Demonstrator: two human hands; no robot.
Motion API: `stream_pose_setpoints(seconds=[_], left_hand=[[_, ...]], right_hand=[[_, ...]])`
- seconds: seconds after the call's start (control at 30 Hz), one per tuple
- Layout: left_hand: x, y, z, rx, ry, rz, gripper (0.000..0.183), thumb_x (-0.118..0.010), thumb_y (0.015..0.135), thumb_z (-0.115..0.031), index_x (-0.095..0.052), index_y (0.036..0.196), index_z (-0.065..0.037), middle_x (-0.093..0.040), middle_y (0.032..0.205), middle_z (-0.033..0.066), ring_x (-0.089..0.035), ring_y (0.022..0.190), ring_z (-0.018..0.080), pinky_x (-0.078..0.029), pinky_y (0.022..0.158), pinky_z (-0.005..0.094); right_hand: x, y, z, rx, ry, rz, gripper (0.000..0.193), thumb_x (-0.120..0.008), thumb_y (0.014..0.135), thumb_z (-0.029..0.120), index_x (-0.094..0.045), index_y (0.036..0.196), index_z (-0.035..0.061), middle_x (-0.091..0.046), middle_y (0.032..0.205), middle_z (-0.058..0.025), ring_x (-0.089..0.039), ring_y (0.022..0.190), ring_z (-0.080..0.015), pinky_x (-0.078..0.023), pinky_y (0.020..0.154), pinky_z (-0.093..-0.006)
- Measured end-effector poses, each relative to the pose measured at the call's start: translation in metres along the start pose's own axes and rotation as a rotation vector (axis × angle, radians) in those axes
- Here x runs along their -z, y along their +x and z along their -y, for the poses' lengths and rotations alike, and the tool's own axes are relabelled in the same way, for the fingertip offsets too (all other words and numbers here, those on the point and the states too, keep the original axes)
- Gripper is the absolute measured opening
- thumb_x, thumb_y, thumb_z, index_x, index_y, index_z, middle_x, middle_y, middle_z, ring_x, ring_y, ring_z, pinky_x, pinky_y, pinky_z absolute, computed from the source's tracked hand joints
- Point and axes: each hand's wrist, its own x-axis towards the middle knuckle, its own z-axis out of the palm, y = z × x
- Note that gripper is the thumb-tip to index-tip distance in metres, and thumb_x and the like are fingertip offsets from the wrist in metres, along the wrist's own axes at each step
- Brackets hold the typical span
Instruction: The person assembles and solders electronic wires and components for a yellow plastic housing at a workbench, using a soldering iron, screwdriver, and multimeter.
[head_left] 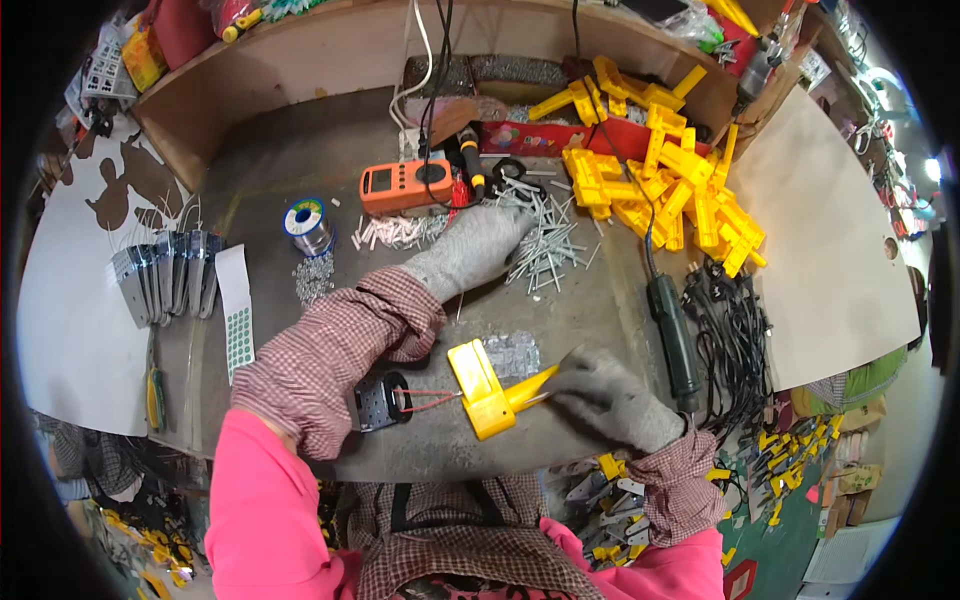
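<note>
My right hand (615, 398), in a grey glove, is closed around the handle end of a yellow T-shaped plastic part (482, 390) at the table's front. Thin reddish wires run left from this part to a small black-and-grey piece (382, 402) with a black ring. My left hand (468, 252), also gloved, reaches forward to a heap of long silver screws or pins (552, 245). Its fingers are pressed together at the heap's left side, and what they pinch, if anything, is hidden. Small white tube-like pieces (400, 232) lie beyond the left wrist.
An orange multimeter (405, 185) and a solder spool (309, 228) lie behind my left arm. Yellow plastic parts (690, 190) are piled at the back right. A dark green corded tool (673, 340) and black cables (728, 330) lie right of my right hand. Metal pieces (170, 275) stand left.
</note>
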Motion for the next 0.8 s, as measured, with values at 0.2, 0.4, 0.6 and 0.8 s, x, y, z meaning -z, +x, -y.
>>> stream_pose_setpoints(seconds=[0.2, 0.4, 0.6, 0.8], left_hand=[[-0.003, -0.057, -0.077, 0.161, -0.812, 0.244, 0.029, -0.059, 0.083, -0.012, -0.06, 0.111, -0.004, -0.065, 0.091, 0.0187, -0.065, 0.086, 0.0331, -0.052, 0.079, 0.0401], [-0.001, -0.065, -0.078, 0.22, -0.613, 0.436, 0.033, -0.063, 0.081, -0.022, -0.062, 0.109, -0.004, -0.067, 0.098, 0.0202, -0.064, 0.095, 0.0377, -0.051, 0.082, 0.0461], [0.011, -0.064, -0.088, 0.091, -0.421, 0.474, 0.037, -0.066, 0.08, -0.027, -0.062, 0.11, -0.005, -0.067, 0.095, 0.0193, -0.065, 0.09, 0.0379, -0.052, 0.078, 0.0459], [0.029, -0.082, -0.063, -0.171, -0.294, 0.604, 0.043, -0.074, 0.074, -0.024, -0.064, 0.112, -0.005, -0.059, 0.11, 0.0178, -0.057, 0.104, 0.0344, -0.047, 0.09, 0.0435]], right_hand=[[-0.019, 0.006, -0.015, 0.089, 0.02, 0.11, 0.025, -0.06, 0.072, 0.004, -0.065, 0.096, 0.0103, -0.054, 0.086, -0.0118, -0.057, 0.085, -0.0322, -0.047, 0.077, -0.0419], [-0.017, 0.012, -0.022, 0.109, 0.022, 0.234, 0.016, -0.061, 0.074, 0.006, -0.064, 0.09, 0.0088, -0.054, 0.087, -0.0112, -0.058, 0.083, -0.0317, -0.047, 0.075, -0.0421], [-0.019, 0.009, -0.018, 0.189, 0.057, 0.175, 0.016, -0.066, 0.084, 0.013, -0.067, 0.1, 0.012, -0.057, 0.092, -0.0111, -0.059, 0.086, -0.031, -0.047, 0.076, -0.0419], [-0.031, 0.003, -0.01, 0.166, -0.086, 0.168, 0.02, -0.066, 0.084, 0.012, -0.065, 0.105, 0.0139, -0.058, 0.093, -0.012, -0.06, 0.085, -0.0312, -0.049, 0.076, -0.0415]])
